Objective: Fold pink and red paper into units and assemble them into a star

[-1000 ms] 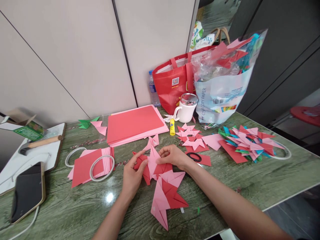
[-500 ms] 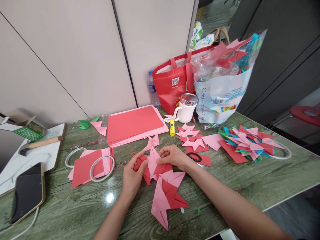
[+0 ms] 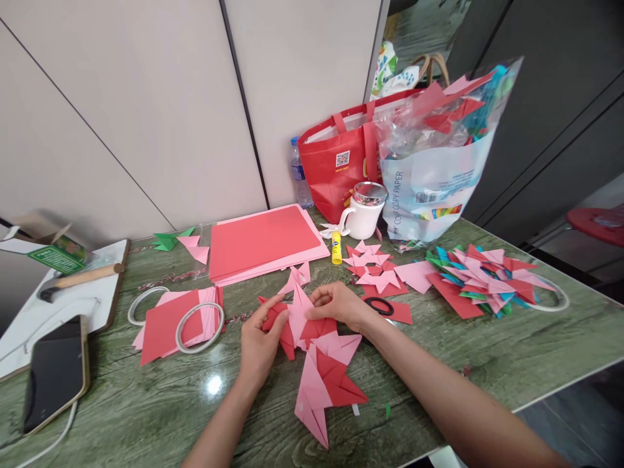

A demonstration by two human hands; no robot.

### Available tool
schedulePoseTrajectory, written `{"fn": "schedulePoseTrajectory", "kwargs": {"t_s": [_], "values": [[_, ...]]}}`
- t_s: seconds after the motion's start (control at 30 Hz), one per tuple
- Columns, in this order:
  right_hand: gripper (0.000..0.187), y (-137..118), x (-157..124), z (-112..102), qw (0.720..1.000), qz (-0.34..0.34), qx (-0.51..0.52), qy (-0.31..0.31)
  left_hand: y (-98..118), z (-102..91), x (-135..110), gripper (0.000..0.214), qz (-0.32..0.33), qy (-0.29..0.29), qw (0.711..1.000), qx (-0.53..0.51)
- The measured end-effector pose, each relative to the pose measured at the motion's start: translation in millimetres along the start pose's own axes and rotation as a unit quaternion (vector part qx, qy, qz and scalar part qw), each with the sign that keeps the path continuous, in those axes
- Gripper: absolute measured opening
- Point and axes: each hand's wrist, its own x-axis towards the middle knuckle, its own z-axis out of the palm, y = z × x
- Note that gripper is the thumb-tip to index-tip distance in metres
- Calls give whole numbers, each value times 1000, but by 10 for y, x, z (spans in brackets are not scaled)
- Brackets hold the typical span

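Red and pink folded paper pieces, joined in a pointed chain (image 3: 316,390), lie on the green table in front of me. My left hand (image 3: 263,331) pinches the red part at the chain's upper left, thumb on top. Opposite it, my right hand (image 3: 335,307) has its fingertips closed on the pink pointed piece (image 3: 298,318) and the red fold beside it. The lower points of the chain rest on the table toward me. Just beyond my fingers sits a loose pink folded piece (image 3: 296,276). Parts of the paper are hidden under both hands.
Red and pink sheets (image 3: 263,240) lie behind, with a yellow glue stick (image 3: 336,248) and a white mug (image 3: 363,214). Tape rolls (image 3: 199,328) rest on cut paper at left, near a phone (image 3: 56,374) and a hammer (image 3: 80,279). Colourful folded stars (image 3: 487,276) are piled right, near black-handled scissors (image 3: 379,305).
Almost nothing differs. Both hands keep the same hold on the folded paper, and the view has shifted very slightly.
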Motion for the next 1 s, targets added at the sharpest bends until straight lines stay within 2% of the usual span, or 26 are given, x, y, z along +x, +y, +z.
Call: {"fn": "schedulePoseTrajectory", "kwargs": {"t_s": [1.0], "values": [[34, -21, -12, -1, 1000, 2, -4, 2, -56, 15, 13, 27, -3, -21, 998, -52]]}}
